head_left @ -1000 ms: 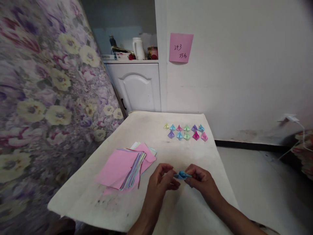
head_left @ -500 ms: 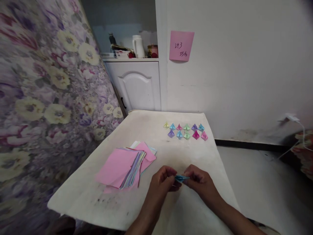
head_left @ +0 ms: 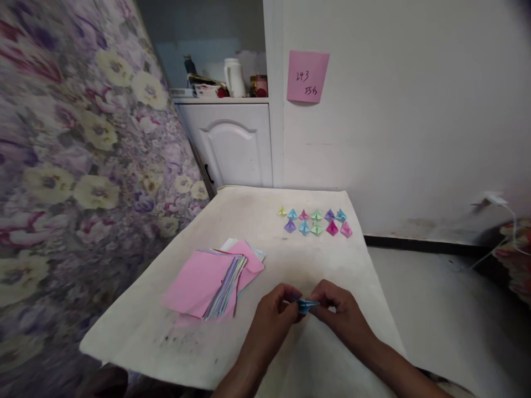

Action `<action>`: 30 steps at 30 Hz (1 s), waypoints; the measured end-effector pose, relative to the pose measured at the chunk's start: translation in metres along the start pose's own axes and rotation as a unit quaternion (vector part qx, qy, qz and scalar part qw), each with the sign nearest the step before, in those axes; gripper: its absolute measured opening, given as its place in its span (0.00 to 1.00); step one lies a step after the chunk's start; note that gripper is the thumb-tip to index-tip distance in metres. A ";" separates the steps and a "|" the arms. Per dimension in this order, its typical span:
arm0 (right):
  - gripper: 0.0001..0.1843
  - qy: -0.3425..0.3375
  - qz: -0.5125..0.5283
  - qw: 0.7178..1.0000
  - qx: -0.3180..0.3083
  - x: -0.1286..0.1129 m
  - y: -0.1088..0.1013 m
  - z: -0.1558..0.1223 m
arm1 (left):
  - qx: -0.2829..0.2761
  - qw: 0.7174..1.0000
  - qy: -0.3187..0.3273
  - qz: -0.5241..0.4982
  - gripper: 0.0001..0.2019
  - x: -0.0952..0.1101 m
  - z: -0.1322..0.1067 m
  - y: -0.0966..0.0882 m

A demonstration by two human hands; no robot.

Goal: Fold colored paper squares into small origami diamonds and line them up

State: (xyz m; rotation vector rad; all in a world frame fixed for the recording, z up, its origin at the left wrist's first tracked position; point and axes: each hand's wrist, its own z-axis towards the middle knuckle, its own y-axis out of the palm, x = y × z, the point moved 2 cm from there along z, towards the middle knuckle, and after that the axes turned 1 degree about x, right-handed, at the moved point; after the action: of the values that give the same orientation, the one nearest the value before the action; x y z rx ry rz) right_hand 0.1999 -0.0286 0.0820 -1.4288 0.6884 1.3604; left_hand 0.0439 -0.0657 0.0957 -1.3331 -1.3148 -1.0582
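Observation:
A small folded blue paper piece [head_left: 306,305] is held between my two hands above the near part of the table. My left hand [head_left: 279,309] pinches its left end, and my right hand [head_left: 337,303] grips the pointed right end with thumb and fingertips. Left of my hands lies a stack of coloured square paper [head_left: 199,282], pink on top, with purple, yellow and blue edges showing. Farther back, several folded paper pieces stand in two rows; among them are a magenta folded piece [head_left: 332,228] and a yellow folded piece [head_left: 282,211].
Everything lies on a table with a pale cover [head_left: 240,354]. A floral curtain [head_left: 99,166] hangs along the left side. Behind are a white cabinet [head_left: 236,149] with a white jug [head_left: 234,78] on its shelf, and a wall with a pink note [head_left: 307,77].
The blue folded paper has tilted a little between my fingers, showing more of its underside. Both hands have shifted only slightly. The stack and the rows stay where they were.

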 end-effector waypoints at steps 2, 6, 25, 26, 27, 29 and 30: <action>0.05 -0.006 -0.012 1.000 0.000 0.000 0.001 0.000 | 0.009 0.999 0.008 0.043 0.08 -0.001 0.000 0.000; 0.04 -0.018 -0.021 1.000 -0.007 0.000 0.003 0.000 | 0.031 0.997 0.020 0.066 0.10 -0.004 0.002 0.001; 0.10 0.116 0.186 0.976 0.018 0.013 0.003 0.007 | -0.037 0.995 -0.015 -0.091 0.17 0.001 0.001 -0.002; 0.10 0.119 0.201 0.972 0.020 0.013 0.003 0.007 | -0.037 0.994 -0.016 -0.100 0.16 0.000 0.001 0.000; 0.11 0.121 0.213 0.969 0.020 0.012 0.004 0.007 | -0.028 0.993 -0.016 -0.114 0.14 -0.002 0.001 0.002; 0.11 0.121 0.222 0.967 0.015 0.010 0.005 0.006 | 0.002 0.991 -0.016 -0.137 0.10 -0.005 0.001 0.007; 0.12 0.120 0.223 0.967 0.009 0.009 0.007 0.005 | 0.016 0.989 -0.015 -0.144 0.08 -0.006 0.001 0.009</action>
State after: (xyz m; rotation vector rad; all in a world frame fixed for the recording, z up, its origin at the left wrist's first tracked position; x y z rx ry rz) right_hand 0.1937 -0.0239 0.0728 -1.4939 1.2352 1.5243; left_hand 0.0526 -0.0653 0.0886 -1.1616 -1.5737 -1.2096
